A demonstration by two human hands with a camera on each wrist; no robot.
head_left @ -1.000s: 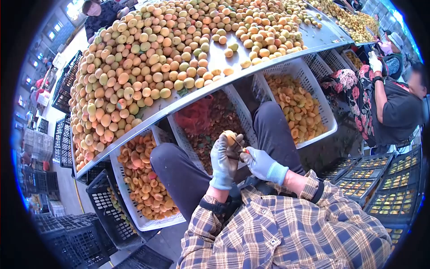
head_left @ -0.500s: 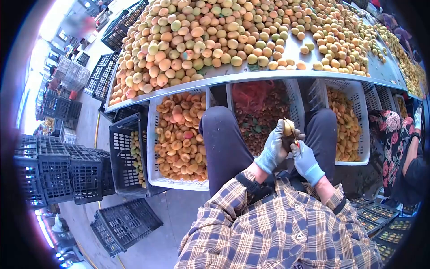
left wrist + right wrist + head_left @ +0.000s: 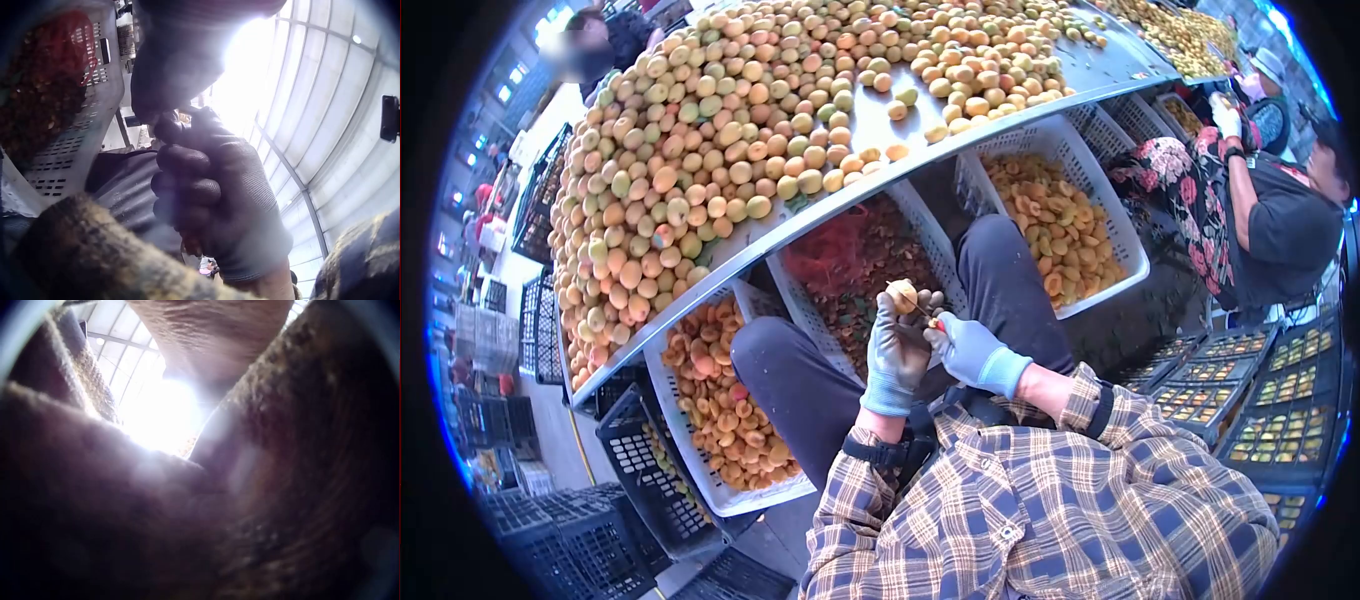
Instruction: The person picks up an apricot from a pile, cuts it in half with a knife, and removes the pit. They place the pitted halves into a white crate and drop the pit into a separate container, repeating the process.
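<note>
In the head view my gloved left hand [image 3: 897, 352] holds up a pale orange apricot [image 3: 902, 294] between thumb and fingers. Beside it, my gloved right hand [image 3: 980, 356] grips a small knife with a red handle [image 3: 941, 325]. Its thin blade reaches across to the apricot. Both hands are close together above my lap, over the white crate of dark scraps [image 3: 876, 262]. From the left wrist, the right hand's curled fingers [image 3: 184, 181] show below the dark, backlit left hand [image 3: 178, 56]. Sleeve and bare wrist fill the right wrist view, hiding that hand.
Whole apricots [image 3: 730, 130] are heaped on a metal table with a raised front edge [image 3: 840, 213]. White crates of apricot halves stand left [image 3: 765, 497] and right [image 3: 1135, 262] of my knees. A black crate [image 3: 640, 480] is further left. Another person [image 3: 1285, 225] sits at right.
The head view swung left and then back again. Both hands stay together at the apricot, with the knife still in the right hand.
</note>
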